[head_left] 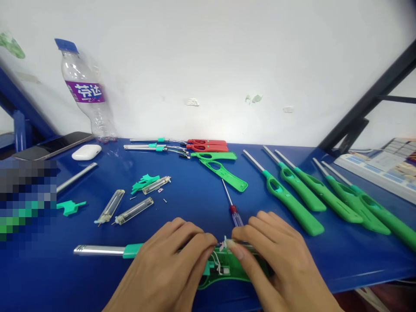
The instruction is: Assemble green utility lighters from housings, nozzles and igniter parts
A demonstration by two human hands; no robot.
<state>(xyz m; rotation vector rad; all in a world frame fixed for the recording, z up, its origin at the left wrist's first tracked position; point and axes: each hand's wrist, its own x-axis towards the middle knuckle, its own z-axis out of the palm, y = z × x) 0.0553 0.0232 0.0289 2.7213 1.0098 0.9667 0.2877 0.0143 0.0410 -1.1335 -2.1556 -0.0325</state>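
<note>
An opened green gas lighter (238,273) lies on the blue table in front of me, its metal barrel (97,250) pointing left. White wires and a small white-and-black part show inside the handle. My left hand (169,260) lies over the teal collar end, fingertips pinched together beside a small white valve tip (225,242); what they grip is hidden. With thumb and forefinger, my right hand (276,253) grips a clear fuel tank at the handle's upper edge, mostly covered by the fingers. A screwdriver (235,214) lies just beyond my right hand.
Several green lighters (295,208) lie at right. Loose clear fuel tanks (134,211), teal pieces (69,207) and tiny screws lie left. Red handle shells (208,145) and green shells (224,173) lie at the back, near a bottle (86,93), phone (55,145) and white case (86,152).
</note>
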